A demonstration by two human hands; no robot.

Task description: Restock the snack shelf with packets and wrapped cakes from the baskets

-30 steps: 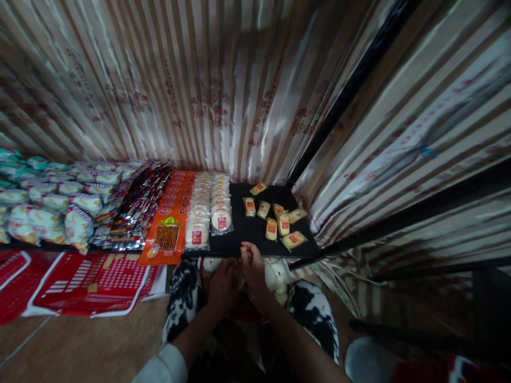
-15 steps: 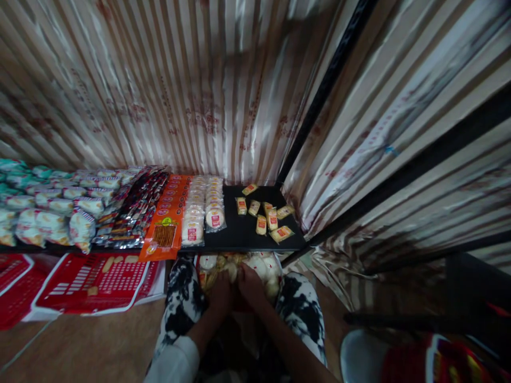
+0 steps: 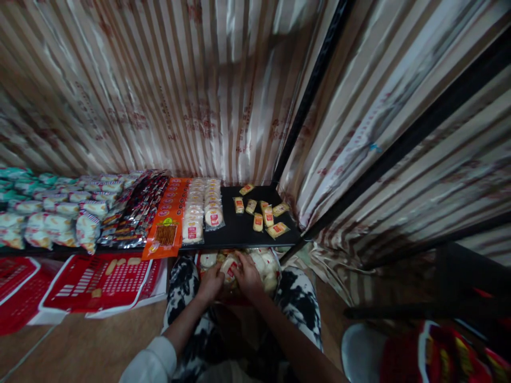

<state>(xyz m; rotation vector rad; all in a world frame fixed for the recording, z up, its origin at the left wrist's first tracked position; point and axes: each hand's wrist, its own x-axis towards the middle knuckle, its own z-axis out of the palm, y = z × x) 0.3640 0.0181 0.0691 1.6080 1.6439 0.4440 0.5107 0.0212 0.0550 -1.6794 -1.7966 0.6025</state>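
Observation:
Between my knees is a bag-lined basket point(image 3: 275, 291) filled with wrapped snacks. Over it, a clear packet of round white crackers point(image 3: 229, 267) with a red label is held between both hands. My left hand point(image 3: 211, 283) grips its left side, with the fingers closed. From the right, my right hand point(image 3: 248, 277) has its thumb and fingers on the same packet. More round white packets point(image 3: 268, 261) lie in the basket beside my right hand. Part of the basket's contents is hidden under my hands.
Just beyond is a black shelf point(image 3: 229, 236). It bears small yellow packets point(image 3: 258, 222), rows of round cracker packets point(image 3: 192, 229), an orange snack bag point(image 3: 165, 229) and dark shiny sachets point(image 3: 131, 229). Red printed bags point(image 3: 80, 303) lie below left. A black post point(image 3: 297, 125) rises at right.
The cracker packet has come up into clearer view, its red label now showing. My left hand has shifted left, and the hands sit wider apart around it. The view has tilted slightly.

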